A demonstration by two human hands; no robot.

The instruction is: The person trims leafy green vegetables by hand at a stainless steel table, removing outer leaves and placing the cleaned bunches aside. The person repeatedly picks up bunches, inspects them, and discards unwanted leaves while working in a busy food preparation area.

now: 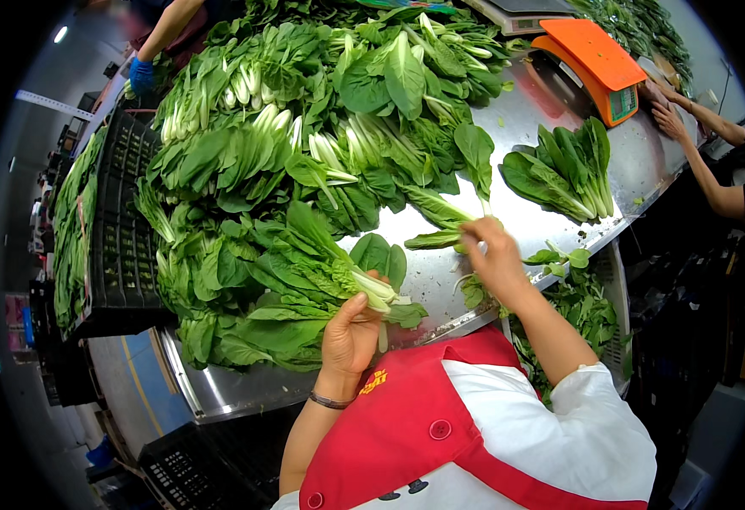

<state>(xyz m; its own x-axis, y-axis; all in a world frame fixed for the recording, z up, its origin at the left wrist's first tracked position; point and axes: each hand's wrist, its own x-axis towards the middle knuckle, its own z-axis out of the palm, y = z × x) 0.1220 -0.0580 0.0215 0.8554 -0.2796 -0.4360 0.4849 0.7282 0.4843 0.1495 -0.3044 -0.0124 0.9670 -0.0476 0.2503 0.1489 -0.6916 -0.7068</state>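
Observation:
My left hand grips a bunch of leafy greens by its pale stalks, the leaves pointing up and to the left. My right hand, blurred, is at the stalks of some loose greens on the metal table. Its curled fingers overlap those stalks, and whether they hold one is not plain. Further right lies a separate bunch of leafy greens. A large heap of the same greens covers the table's left and far parts.
An orange scale stands at the far right, another scale behind it. A black crate is at the left. Beneath the right edge, a bin holds leaves. Another person's hands and a blue-gloved hand work nearby.

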